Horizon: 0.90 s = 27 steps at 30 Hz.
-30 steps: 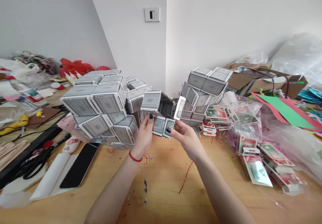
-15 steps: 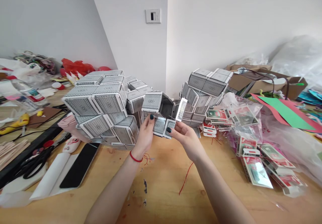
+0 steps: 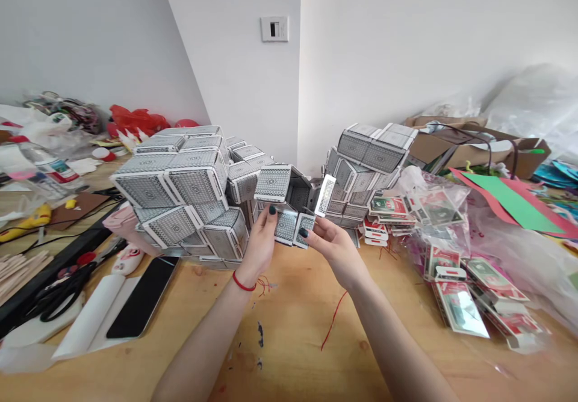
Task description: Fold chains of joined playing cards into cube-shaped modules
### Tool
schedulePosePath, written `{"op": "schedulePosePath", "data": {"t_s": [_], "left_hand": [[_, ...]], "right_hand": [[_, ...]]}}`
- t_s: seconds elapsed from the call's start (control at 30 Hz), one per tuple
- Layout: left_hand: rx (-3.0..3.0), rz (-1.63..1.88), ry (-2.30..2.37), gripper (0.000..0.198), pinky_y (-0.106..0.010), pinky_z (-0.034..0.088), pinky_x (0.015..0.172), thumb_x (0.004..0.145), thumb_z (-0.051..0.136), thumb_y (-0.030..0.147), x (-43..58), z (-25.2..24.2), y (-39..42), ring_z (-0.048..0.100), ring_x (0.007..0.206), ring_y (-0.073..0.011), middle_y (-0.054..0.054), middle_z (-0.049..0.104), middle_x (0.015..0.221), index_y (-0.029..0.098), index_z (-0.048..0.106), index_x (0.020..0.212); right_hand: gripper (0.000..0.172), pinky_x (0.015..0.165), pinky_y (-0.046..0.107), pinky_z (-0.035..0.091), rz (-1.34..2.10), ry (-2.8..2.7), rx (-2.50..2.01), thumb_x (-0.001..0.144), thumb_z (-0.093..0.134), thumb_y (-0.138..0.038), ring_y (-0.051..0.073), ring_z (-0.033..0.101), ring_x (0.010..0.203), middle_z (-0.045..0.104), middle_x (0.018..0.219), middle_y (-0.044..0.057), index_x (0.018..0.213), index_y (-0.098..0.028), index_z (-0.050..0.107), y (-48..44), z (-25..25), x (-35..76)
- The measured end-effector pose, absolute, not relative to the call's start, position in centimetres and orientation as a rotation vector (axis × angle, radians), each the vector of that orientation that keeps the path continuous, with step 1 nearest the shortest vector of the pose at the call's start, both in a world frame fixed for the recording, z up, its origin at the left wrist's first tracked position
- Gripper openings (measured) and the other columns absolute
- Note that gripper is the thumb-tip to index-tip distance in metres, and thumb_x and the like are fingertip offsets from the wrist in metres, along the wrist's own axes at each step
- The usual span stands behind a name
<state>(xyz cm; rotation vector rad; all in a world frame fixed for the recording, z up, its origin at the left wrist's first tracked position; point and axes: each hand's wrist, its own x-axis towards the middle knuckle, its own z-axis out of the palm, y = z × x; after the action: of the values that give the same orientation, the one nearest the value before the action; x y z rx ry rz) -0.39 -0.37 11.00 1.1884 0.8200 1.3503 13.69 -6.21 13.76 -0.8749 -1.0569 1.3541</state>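
A big structure of grey-patterned playing-card cubes (image 3: 180,191) stands on the wooden table (image 3: 289,330), with a smaller stack of the same cubes (image 3: 365,161) to its right. Between them, my left hand (image 3: 259,242) grips a partly built card cube (image 3: 284,200) from the left, thumb up against its underside. My right hand (image 3: 332,245) pinches a single folded playing card (image 3: 325,194) at the cube's right side, the card standing upright and tilted.
Packs of cards in red-green boxes (image 3: 460,281) and plastic bags lie at right, with a cardboard box (image 3: 474,143) and coloured paper (image 3: 515,200) behind. At left are a phone (image 3: 139,299), scissors (image 3: 58,296), wooden sticks and clutter.
Almost nothing has moved. The card in my right hand has shifted very slightly at the cube's side; both hands keep their hold.
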Motion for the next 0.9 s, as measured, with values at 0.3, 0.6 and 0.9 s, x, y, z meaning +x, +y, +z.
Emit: {"op": "schedulePosePath", "data": {"t_s": [0.3,0.6,0.9], "left_hand": [[1.213,1.346,0.845,0.042,-0.032,0.039,0.100,0.084,0.048,0.051,-0.34,10.90,-0.29,0.054,0.115,-0.0196,-0.005,0.062,0.118,0.022,0.058,0.113],[1.228,1.358,0.849,0.043,-0.033,0.038,0.100,0.083,0.049,0.051,-0.25,10.84,-0.23,0.053,0.116,-0.0199,-0.006,0.061,0.120,0.022,0.058,0.113],[1.204,1.357,0.821,0.042,-0.033,0.040,0.099,0.084,0.049,0.050,-0.21,10.78,-0.26,0.054,0.114,-0.0204,-0.006,0.059,0.123,0.022,0.057,0.114]], "right_hand": [[0.053,0.097,0.038,0.042,1.358,-1.045,-0.884,0.071,0.071,-0.035,0.023,0.060,0.106,0.065,0.115,0.007,0.120,-0.021,0.057,-6.22,13.76,13.57],[0.054,0.098,0.037,0.040,1.371,-1.007,-0.917,0.069,0.072,-0.037,0.022,0.059,0.106,0.065,0.115,0.006,0.119,-0.022,0.058,-6.27,13.91,13.46],[0.051,0.097,0.040,0.040,1.409,-0.945,-0.859,0.069,0.073,-0.032,0.023,0.059,0.107,0.064,0.116,0.008,0.116,-0.022,0.058,-6.18,13.48,13.47]]}}
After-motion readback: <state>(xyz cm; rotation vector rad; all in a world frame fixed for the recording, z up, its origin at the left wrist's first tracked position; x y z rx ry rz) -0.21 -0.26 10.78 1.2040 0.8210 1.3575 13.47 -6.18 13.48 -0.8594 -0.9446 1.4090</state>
